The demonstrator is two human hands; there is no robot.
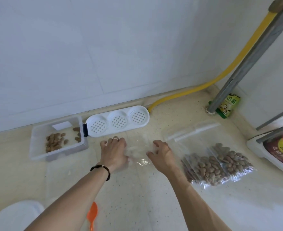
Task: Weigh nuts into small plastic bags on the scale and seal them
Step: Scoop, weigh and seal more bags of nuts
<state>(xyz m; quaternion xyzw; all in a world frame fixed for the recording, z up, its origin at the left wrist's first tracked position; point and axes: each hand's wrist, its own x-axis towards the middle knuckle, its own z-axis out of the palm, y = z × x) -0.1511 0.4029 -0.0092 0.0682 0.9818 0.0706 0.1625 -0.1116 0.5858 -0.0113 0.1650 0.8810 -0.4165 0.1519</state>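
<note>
A clear empty plastic bag lies on the counter between my hands. My left hand grips its left side with curled fingers. My right hand grips its right side the same way. A clear plastic box at the left holds a small heap of brown nuts. Two filled bags of nuts lie at the right. An orange scoop lies near the front edge. No scale can be made out.
A white three-cup perforated holder stands against the wall. More empty clear bags lie beyond the filled ones. A yellow hose, a metal pole, a green packet and a white lid are around.
</note>
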